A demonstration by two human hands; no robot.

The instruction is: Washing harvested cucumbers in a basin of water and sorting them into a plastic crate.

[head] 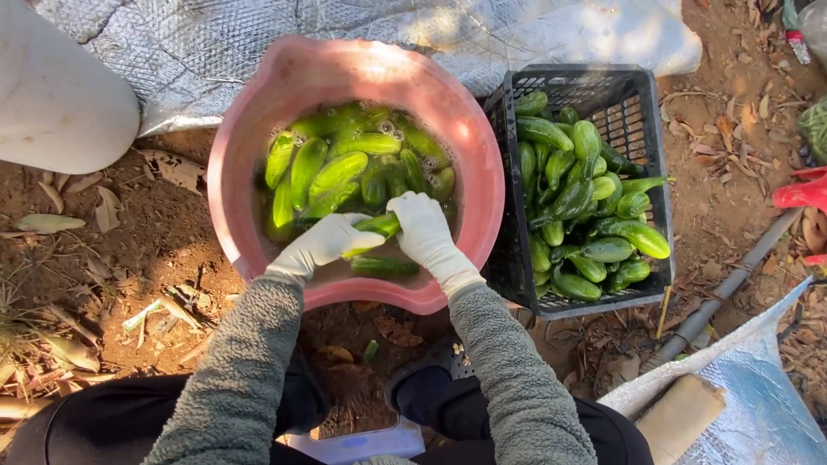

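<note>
**Gloved hands hold a cucumber over a pink basin**

Both hands wear white gloves and meet over the near side of the pink basin (233,164), which sits on bare soil and holds cucumbers in water. The left hand (332,241) curls around one end of a cucumber (379,226), fingers closed on it. The right hand (422,226) closes over the other end, knuckles up. Another cucumber (383,267) lies just below them in the water. Beside the basin on the right stands a black crate (642,95) filled with more cucumbers.
</note>
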